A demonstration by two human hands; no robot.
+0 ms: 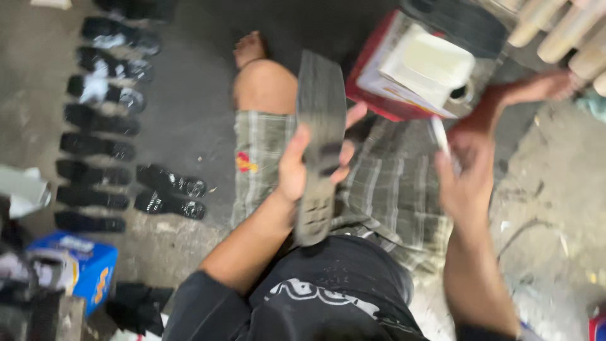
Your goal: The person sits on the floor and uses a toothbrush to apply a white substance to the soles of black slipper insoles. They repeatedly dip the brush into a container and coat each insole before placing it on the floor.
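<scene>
Close beneath the camera, the left hand (pixel 303 167) wraps its fingers around a long dark shoe sole (pixel 319 139) held upright over the checked shorts (pixel 385 189), while the right hand (pixel 464 177) is curled around what seems to be a thin white brush or stick (pixel 440 136), blurred by motion. Judging by this, the sole is being coated or marked, and the next stroke calls for steadying it. Rows of finished black soles (pixel 95 120) lie on the floor (pixel 189 113) to the left; the red-and-white box (pixel 391 76) is partly cut off.
</scene>
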